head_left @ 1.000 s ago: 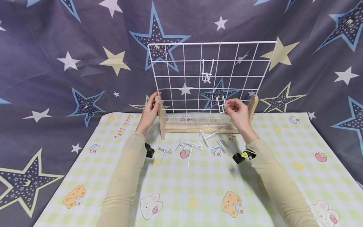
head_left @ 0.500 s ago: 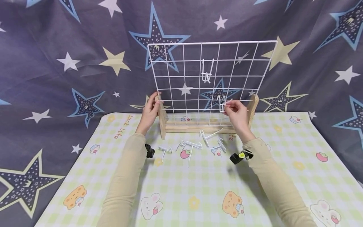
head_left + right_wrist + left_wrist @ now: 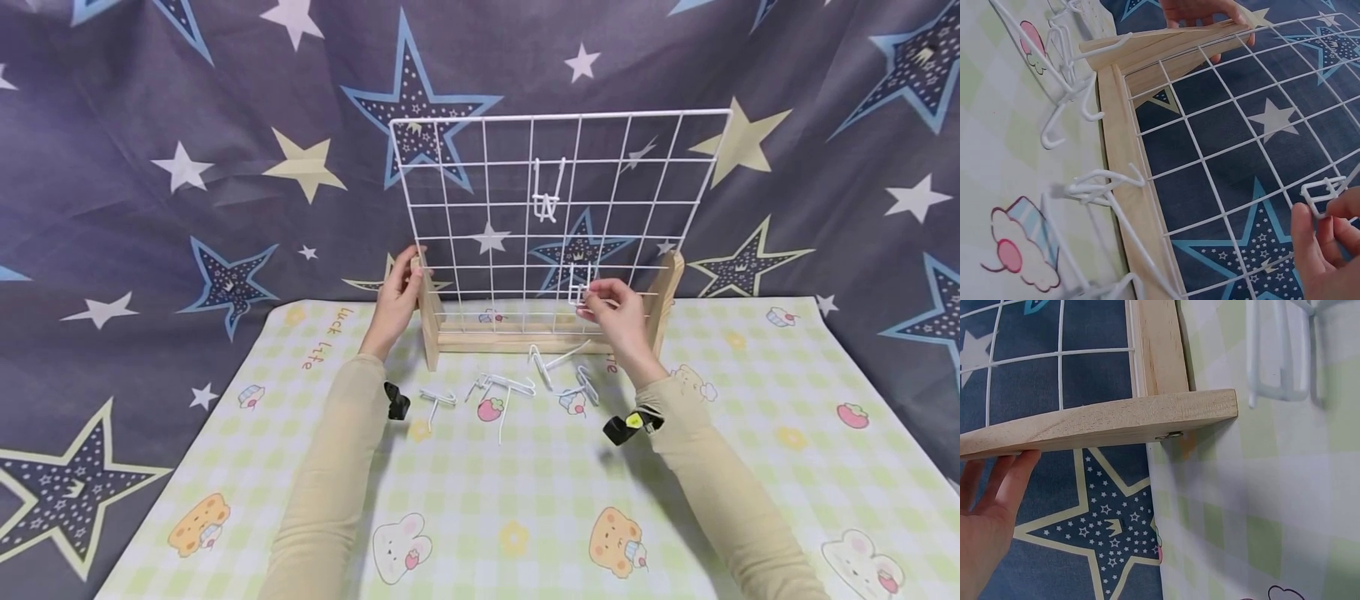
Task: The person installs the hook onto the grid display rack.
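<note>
A white wire grid panel [image 3: 487,179] stands upright in a wooden stand [image 3: 517,339] at the back of the mat. My left hand [image 3: 397,292] grips the stand's left post [image 3: 1154,344], its fingers lying along the wood [image 3: 1204,12]. At the grid's lower right my right hand [image 3: 603,298] pinches a small white wire hook [image 3: 579,285] against the wires; the right wrist view shows the hook [image 3: 1325,195] held at the fingertips. Another hook [image 3: 547,196] hangs higher on the grid.
Several loose white hooks [image 3: 510,387] lie on the checked green mat [image 3: 525,508] just in front of the stand. A dark star-print cloth [image 3: 150,167] hangs behind and spreads under the mat. The mat's near half holds only my forearms.
My right hand has shifted the pinched hook slightly down and left along the lower grid rows. The left hand has stayed on the post.
</note>
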`<state>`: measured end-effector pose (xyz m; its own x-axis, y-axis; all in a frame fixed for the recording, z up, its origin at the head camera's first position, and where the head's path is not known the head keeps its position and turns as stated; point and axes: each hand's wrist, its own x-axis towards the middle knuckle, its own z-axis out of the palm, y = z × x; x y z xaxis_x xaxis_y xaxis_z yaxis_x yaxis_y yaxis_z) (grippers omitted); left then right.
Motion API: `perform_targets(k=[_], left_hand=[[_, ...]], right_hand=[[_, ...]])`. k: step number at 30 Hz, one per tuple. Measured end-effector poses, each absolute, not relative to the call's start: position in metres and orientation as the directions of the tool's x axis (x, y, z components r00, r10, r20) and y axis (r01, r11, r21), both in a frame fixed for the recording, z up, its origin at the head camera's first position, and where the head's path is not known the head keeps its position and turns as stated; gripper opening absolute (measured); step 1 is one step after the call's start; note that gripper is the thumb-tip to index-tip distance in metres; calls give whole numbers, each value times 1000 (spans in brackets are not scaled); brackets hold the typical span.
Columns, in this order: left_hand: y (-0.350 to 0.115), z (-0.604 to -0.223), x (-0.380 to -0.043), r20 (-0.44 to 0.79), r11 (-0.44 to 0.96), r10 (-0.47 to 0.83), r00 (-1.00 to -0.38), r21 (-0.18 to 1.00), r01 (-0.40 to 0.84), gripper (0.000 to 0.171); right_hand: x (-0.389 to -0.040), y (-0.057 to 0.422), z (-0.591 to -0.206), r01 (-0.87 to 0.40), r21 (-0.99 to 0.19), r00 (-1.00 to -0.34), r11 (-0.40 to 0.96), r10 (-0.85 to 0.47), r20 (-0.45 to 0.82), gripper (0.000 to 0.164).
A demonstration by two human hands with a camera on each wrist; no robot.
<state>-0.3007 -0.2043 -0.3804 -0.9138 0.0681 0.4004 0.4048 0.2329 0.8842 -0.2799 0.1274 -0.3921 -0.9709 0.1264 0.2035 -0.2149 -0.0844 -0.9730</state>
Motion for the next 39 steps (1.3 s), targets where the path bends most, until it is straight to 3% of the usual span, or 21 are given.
perform_targets(k=[8,18,27,39], left_hand=[[-207,-393,-312,403,269,38,-914,877,398,42],[-199,-369,-289,406,250,67,-912,878,409,41],[-199,-368,-287,414,241,73,-907,876,419,41],[-198,-368,-288,420,246,68,-905,872,423,41]], right_hand=[[-276,130,-404,-206,-977,-975,-59,99,199,18],[-267,136,-426,-145,-989,-989,34,38,146,18],[-260,143,-446,-136,-980,-990,149,-48,130,19],[-242,157,-455,-276,-878,-958,390,-184,219,14]])
